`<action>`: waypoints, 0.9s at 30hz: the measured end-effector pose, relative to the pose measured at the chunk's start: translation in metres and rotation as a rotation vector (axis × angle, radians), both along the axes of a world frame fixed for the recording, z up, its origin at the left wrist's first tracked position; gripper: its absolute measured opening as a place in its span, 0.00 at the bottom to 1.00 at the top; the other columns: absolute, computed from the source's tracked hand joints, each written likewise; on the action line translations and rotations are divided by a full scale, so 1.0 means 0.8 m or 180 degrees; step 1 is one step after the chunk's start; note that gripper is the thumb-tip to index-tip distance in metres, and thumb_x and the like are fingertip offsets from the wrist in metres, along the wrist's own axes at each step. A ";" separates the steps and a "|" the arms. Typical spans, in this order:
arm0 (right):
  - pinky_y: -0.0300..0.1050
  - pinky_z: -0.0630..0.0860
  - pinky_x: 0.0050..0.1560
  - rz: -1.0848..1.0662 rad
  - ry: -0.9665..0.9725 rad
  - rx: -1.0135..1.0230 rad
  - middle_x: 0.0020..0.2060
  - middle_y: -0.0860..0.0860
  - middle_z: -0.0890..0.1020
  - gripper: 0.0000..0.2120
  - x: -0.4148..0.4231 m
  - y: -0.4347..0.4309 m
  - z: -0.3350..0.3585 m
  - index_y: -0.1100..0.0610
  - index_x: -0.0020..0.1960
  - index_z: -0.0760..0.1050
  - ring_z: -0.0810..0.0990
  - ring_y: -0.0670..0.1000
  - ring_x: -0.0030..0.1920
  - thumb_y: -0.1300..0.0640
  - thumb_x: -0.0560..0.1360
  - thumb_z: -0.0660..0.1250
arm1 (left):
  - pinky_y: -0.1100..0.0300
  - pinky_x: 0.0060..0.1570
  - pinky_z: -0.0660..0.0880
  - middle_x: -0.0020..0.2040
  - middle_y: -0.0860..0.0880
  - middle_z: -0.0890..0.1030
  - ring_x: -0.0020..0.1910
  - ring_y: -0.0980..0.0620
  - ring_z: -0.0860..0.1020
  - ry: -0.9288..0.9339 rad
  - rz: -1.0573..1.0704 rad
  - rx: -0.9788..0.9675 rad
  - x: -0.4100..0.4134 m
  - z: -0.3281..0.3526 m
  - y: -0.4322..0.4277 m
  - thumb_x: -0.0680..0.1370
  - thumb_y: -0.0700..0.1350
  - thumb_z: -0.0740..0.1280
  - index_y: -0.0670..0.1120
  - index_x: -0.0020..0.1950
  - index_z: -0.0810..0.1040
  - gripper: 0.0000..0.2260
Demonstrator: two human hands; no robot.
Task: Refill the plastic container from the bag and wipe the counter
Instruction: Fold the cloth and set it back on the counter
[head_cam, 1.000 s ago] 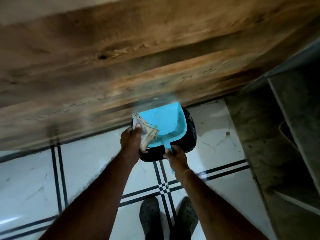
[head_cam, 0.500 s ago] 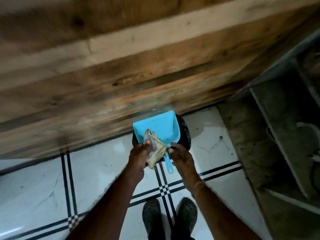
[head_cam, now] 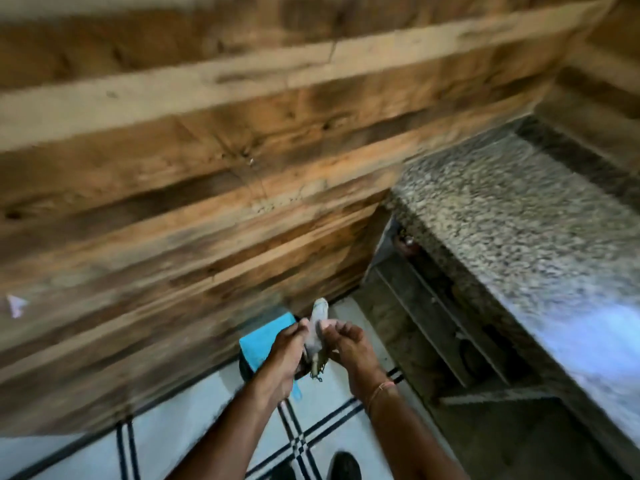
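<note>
A crumpled, stained cloth (head_cam: 317, 329) is held upright between both hands in front of me. My left hand (head_cam: 285, 351) grips its lower part. My right hand (head_cam: 348, 341) pinches its upper part with thumb and fingertips. Behind and below my left hand sits the blue dustpan (head_cam: 265, 337) on a dark bin (head_cam: 244, 370) on the floor, mostly hidden by the hand. The speckled granite counter (head_cam: 519, 216) runs along the right side. No plastic container or bag is in view.
A wooden plank wall (head_cam: 207, 168) fills the upper left. Open shelves (head_cam: 433, 317) lie under the counter. White floor tiles (head_cam: 194, 427) with black lines spread below, with my dark shoes (head_cam: 344, 467) at the bottom edge.
The view has swung up and right, bringing the granite counter into sight. My right hand has left the dustpan handle and joined the left on the cloth, which is raised above the dustpan.
</note>
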State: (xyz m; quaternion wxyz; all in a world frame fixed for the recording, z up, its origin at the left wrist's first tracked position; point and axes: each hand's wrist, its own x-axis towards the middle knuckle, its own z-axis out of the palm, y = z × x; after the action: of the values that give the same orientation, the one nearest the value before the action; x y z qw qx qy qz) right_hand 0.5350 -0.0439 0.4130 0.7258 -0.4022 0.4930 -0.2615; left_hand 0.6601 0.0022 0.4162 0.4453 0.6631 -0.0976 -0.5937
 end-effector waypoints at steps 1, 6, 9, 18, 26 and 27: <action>0.60 0.80 0.47 -0.0067 -0.0060 0.0007 0.44 0.70 0.82 0.16 -0.009 -0.002 0.018 0.72 0.52 0.77 0.80 0.60 0.45 0.56 0.78 0.71 | 0.56 0.44 0.79 0.43 0.46 0.87 0.40 0.50 0.85 0.0028 -0.0092 -0.0110 -0.009 0.018 -0.005 0.86 0.48 0.59 0.45 0.55 0.83 0.14; 0.52 0.80 0.53 -0.0219 -0.0123 -0.0353 0.45 0.62 0.83 0.09 -0.063 -0.025 0.094 0.65 0.50 0.81 0.81 0.57 0.46 0.58 0.78 0.71 | 0.41 0.62 0.78 0.55 0.36 0.85 0.57 0.37 0.83 -0.0170 -0.0322 -0.0548 -0.055 0.088 -0.044 0.85 0.45 0.61 0.40 0.58 0.82 0.13; 0.63 0.78 0.60 -0.0132 0.0005 -0.0653 0.48 0.65 0.84 0.10 -0.111 -0.044 0.129 0.62 0.49 0.83 0.81 0.61 0.49 0.54 0.77 0.72 | 0.45 0.62 0.78 0.55 0.42 0.86 0.57 0.42 0.83 -0.0190 -0.0546 -0.0694 -0.088 0.120 -0.071 0.85 0.49 0.62 0.49 0.52 0.84 0.11; 0.41 0.75 0.33 0.0198 0.0641 -0.1569 0.33 0.47 0.81 0.08 -0.285 -0.141 0.205 0.57 0.45 0.79 0.78 0.45 0.34 0.54 0.81 0.67 | 0.77 0.42 0.73 0.58 0.50 0.82 0.47 0.68 0.81 -0.0641 -0.1731 -0.1516 -0.210 0.195 -0.179 0.85 0.47 0.61 0.44 0.67 0.76 0.14; 0.40 0.79 0.40 -0.0529 -0.0001 -0.1204 0.43 0.52 0.82 0.12 -0.409 -0.198 0.224 0.61 0.56 0.76 0.82 0.49 0.41 0.52 0.82 0.65 | 0.53 0.50 0.82 0.49 0.41 0.87 0.53 0.40 0.85 -0.0608 -0.1784 -0.1793 -0.326 0.197 -0.267 0.76 0.45 0.73 0.39 0.57 0.83 0.13; 0.43 0.80 0.43 -0.0616 -0.0046 -0.1034 0.46 0.52 0.84 0.14 -0.421 -0.199 0.218 0.59 0.59 0.75 0.83 0.50 0.43 0.48 0.81 0.66 | 0.52 0.50 0.82 0.49 0.41 0.87 0.53 0.38 0.84 -0.0570 -0.1703 -0.1833 -0.341 0.192 -0.280 0.76 0.45 0.73 0.40 0.56 0.84 0.12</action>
State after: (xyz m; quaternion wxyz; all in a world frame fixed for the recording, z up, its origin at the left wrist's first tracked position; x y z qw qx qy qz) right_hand 0.1986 -0.2031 0.5873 0.6263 -0.4629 0.4755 -0.4091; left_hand 0.3875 -0.2218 0.5697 0.4324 0.5114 -0.4676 -0.5769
